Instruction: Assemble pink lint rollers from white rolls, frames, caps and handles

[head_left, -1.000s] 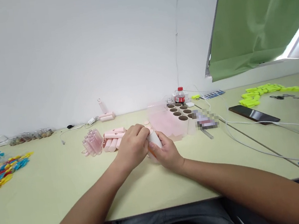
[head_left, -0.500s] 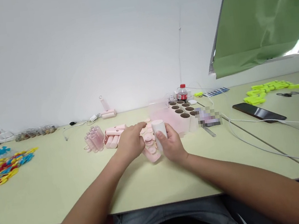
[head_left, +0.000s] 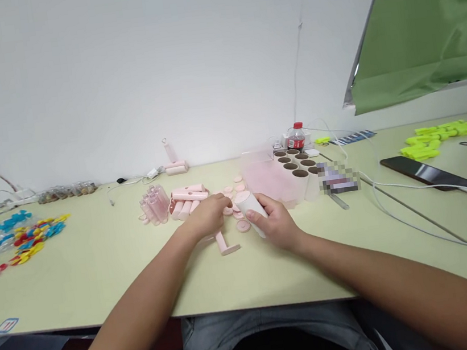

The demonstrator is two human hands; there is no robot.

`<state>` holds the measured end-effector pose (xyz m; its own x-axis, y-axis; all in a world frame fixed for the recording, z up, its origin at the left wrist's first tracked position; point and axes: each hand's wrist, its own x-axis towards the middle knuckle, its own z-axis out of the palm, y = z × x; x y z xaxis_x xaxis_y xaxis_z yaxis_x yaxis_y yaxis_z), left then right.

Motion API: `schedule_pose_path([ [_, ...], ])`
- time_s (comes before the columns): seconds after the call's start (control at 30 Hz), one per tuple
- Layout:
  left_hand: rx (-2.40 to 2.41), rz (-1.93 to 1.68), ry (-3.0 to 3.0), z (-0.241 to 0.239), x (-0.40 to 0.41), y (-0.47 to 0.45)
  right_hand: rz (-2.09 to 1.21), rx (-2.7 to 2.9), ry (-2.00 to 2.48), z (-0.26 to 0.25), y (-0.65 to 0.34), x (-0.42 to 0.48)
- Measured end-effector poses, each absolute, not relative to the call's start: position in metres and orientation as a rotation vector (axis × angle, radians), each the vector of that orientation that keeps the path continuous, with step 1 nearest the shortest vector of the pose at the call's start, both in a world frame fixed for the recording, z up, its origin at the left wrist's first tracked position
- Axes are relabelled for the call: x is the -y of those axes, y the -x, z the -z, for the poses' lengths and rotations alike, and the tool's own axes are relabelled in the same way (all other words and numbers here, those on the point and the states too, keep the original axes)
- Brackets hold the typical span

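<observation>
My right hand (head_left: 277, 225) is wrapped round a white paper roll (head_left: 250, 207), held tilted just above the table. My left hand (head_left: 208, 215) lies curled on the table just left of it, fingertips among several small pink round caps (head_left: 242, 226); what it pinches, if anything, is hidden. A pink handle piece (head_left: 225, 244) lies on the table below my left hand. Pink rollers (head_left: 187, 201) and clear pink tubes (head_left: 154, 206) lie behind my left hand.
A clear bag of pink parts (head_left: 271, 180) and a tray of cardboard-cored rolls (head_left: 299, 164) sit behind my right hand, with a cola bottle (head_left: 296, 136). A phone (head_left: 426, 172) and white cables (head_left: 410, 206) lie right. Coloured clips (head_left: 26, 235) lie far left, yellow-green parts (head_left: 439, 136) far right.
My hands came apart: the white roll stays in my right hand, while the pink handle piece now lies on the table. My left hand lowered to the pink caps. The camera turned left.
</observation>
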<state>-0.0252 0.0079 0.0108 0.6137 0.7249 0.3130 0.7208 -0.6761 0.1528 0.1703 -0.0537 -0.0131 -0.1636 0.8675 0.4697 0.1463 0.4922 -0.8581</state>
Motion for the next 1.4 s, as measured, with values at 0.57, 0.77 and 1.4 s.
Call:
schedule_pose_path([
  [0.57,-0.699,-0.986,-2.135,-0.024,0.017,0.021,-0.751,1.928,1.013,0.007,-0.18,0.054],
  [0.77,-0.779,-0.909,-2.064,-0.024,0.015,0.022,-0.802,1.891,1.038,0.008,-0.181,0.05],
  [1.4,-1.049,-1.199,-1.737,0.003,-0.017,0.005,-1.772,1.166,1.125,0.006,-0.175,0.051],
])
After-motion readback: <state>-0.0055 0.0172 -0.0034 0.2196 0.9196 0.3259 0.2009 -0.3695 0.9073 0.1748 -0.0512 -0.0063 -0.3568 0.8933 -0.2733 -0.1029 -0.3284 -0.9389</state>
